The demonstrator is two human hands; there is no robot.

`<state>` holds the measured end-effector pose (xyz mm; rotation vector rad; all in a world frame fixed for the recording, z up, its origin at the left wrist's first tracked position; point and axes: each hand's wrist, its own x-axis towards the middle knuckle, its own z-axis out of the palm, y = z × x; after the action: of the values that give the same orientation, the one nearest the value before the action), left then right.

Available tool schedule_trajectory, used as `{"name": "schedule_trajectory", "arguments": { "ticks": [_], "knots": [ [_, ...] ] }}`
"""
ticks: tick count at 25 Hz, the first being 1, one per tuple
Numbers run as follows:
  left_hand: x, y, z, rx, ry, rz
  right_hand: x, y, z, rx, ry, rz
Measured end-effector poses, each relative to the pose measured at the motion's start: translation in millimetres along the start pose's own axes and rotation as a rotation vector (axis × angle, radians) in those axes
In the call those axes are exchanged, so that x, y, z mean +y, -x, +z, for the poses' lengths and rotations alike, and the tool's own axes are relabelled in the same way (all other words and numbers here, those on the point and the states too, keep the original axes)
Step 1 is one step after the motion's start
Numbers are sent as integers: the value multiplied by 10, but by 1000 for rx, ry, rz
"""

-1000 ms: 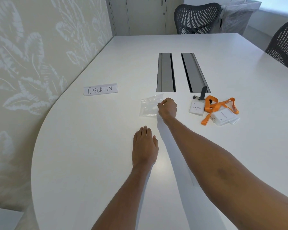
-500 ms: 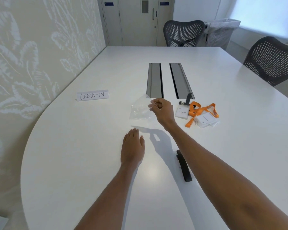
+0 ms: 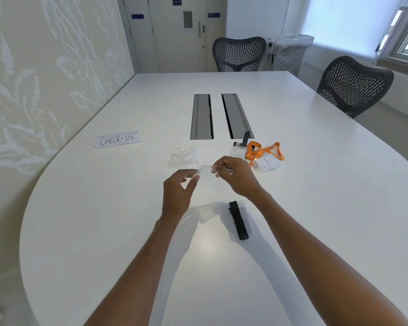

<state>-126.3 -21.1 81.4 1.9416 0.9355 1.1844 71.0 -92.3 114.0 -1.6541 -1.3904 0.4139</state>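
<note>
Head view. Holds a clear badge sleeve [image 3: 204, 172] up over the middle of the desk [image 3: 104, 220], off the surface. Pinches its right end with the right grip [image 3: 236, 178], thumb against curled fingertips. Has the left grip [image 3: 177, 196] at its left end, thumb and fingers half-curled with a gap between. Cannot tell through the blur whether closed on the sleeve. Just beyond, flat on the desk, a pile of clear sleeves [image 3: 183, 157]. Toward the right edge, orange lanyards [image 3: 266, 151] with badges. Under the right wrist, a black strap [image 3: 238, 220]. Toward the left edge, a CHECK-IN sign [image 3: 117, 139].
</note>
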Motion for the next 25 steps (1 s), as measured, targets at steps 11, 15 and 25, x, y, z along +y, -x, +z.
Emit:
{"name": "schedule_trajectory", "arguments": {
  "ticks": [11,15,25],
  "knots": [
    [382,358,-21,-34,272,-224,143,522,-245,382,3,181],
    [446,407,39,-62,383,-330,-104,753,-68,348,-65,87],
    [629,474,59,-119,505,-395,-337,977,37,58,-385,138]
  ]
}}
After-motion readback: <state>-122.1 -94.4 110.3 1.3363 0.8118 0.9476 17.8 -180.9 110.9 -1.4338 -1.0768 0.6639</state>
